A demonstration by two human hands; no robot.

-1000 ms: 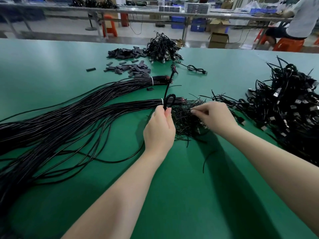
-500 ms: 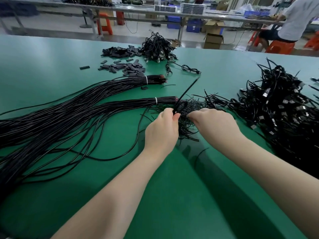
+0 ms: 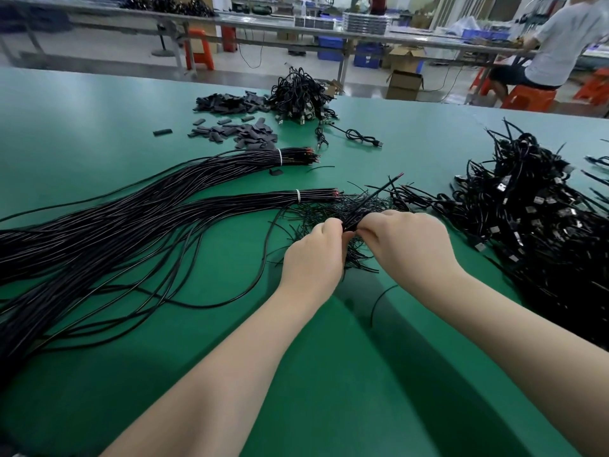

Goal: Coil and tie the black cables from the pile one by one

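On the green bench point(image 3: 99, 127), taking the heap of thin black twist ties point(image 3: 329, 209) as my landmark, everything fans out around it. To its left lie the long black cables point(image 3: 115, 225), gathered in two bundles, each cinched near its end by a white band; the nearer bundle's tips touch the ties. Beyond these bundles, farther from me, sit scattered dark flat sleeves point(image 3: 244, 133) and a small mound of finished coiled cables point(image 3: 300, 97). Right over the ties, my left hand point(image 3: 313, 255) is curled, fingertips pinching the folded cable point(image 3: 365, 202), whose free end sticks up and away to the right. My right hand point(image 3: 408, 242) meets it, thumb and fingers pinched on the same cable, the two hands touching; whether a tie is in that pinch I cannot tell. To the right of the ties rises the big tangled pile of tied cables point(image 3: 543, 225) with plugs showing.
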